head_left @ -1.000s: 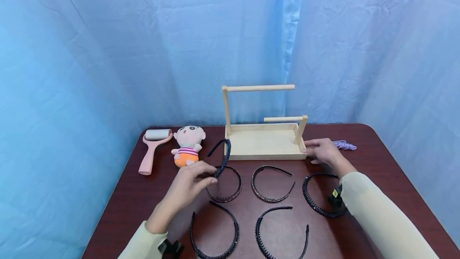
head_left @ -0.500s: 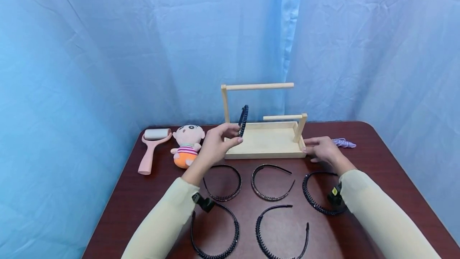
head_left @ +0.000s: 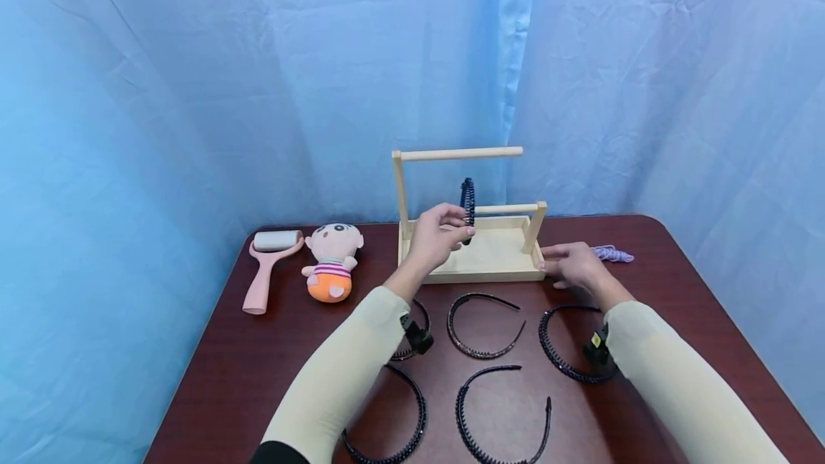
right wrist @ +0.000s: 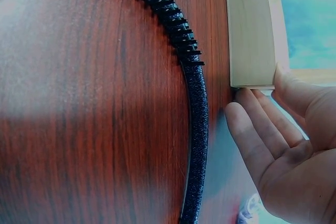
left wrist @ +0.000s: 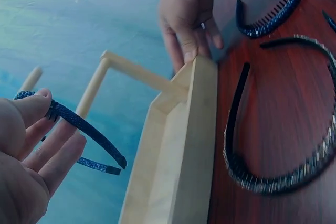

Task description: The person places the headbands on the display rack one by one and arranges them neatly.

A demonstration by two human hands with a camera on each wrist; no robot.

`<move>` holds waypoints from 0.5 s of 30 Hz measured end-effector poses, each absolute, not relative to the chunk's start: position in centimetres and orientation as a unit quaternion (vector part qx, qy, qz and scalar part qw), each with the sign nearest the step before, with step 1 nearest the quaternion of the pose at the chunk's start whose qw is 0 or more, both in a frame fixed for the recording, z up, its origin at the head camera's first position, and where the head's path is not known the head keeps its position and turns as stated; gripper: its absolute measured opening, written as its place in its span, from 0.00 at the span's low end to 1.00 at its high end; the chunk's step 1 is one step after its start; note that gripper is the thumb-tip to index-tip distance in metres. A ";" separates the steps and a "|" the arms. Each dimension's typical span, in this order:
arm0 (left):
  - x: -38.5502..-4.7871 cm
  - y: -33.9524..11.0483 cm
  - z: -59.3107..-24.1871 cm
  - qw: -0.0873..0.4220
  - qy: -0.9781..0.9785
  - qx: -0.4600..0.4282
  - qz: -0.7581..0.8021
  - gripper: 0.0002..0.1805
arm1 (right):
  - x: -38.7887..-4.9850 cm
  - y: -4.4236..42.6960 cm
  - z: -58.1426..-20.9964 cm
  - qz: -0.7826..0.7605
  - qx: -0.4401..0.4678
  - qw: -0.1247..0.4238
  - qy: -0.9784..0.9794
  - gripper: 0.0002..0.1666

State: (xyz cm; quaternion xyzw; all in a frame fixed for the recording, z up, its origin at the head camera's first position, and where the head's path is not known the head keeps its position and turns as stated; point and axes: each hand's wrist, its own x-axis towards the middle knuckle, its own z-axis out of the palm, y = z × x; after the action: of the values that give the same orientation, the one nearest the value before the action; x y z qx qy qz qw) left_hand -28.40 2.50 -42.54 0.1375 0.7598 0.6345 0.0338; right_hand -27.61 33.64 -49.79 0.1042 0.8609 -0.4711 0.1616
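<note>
My left hand (head_left: 433, 238) pinches a dark blue glittery toothed headband (head_left: 468, 197) between thumb and fingers. It is held upright above the wooden tray rack (head_left: 483, 278), in front of the lower right bar (head_left: 509, 209). In the left wrist view the headband (left wrist: 94, 133) has its open ends pointing away from the palm, near the bar. My right hand (head_left: 576, 267) holds the rack's right end wall; in the right wrist view the thumb lies at the upper edge and the fingers sit against the outside. The rack's higher bar (head_left: 460, 154) extends from its left post.
Several dark headbands lie on the table, including a speckled one (head_left: 454, 321) and a black one (head_left: 460, 414). At left are a plush doll (head_left: 331, 263) and a pink lint roller (head_left: 261, 281). A purple cord bundle (head_left: 612, 254) lies beyond my right hand.
My left hand has carried the headband up and to the right, from beside the doll to over the rack, turning it edge-on. The right hand has stayed on the rack's end.
</note>
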 end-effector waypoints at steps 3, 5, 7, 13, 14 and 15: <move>-28.6 4.4 -42.9 0.041 0.750 0.126 0.648 0.16 | -27.6 33.7 -49.8 -0.469 0.108 0.164 0.861 0.31; -28.6 5.7 -43.2 0.044 0.745 0.117 0.655 0.16 | -27.6 33.8 -49.9 -0.468 0.109 0.165 0.861 0.31; -28.6 6.9 -43.4 0.047 0.742 0.107 0.661 0.15 | -27.5 33.9 -50.0 -0.468 0.112 0.168 0.861 0.32; -28.4 9.7 -44.0 0.059 0.741 0.093 0.662 0.14 | -27.2 34.1 -50.1 -0.469 0.123 0.165 0.859 0.33; -28.4 10.1 -44.1 0.062 0.742 0.092 0.661 0.14 | -27.1 34.0 -50.1 -0.468 0.123 0.163 0.860 0.33; -28.4 10.4 -44.2 0.064 0.742 0.090 0.661 0.14 | -27.0 34.0 -50.0 -0.466 0.122 0.161 0.861 0.32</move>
State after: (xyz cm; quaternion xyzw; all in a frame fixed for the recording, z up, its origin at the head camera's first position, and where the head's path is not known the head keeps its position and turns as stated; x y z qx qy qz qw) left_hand -28.37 10.45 -44.16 0.0905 0.7422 0.6610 0.0636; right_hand -27.03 34.03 -50.05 0.1218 0.8612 -0.4664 0.1612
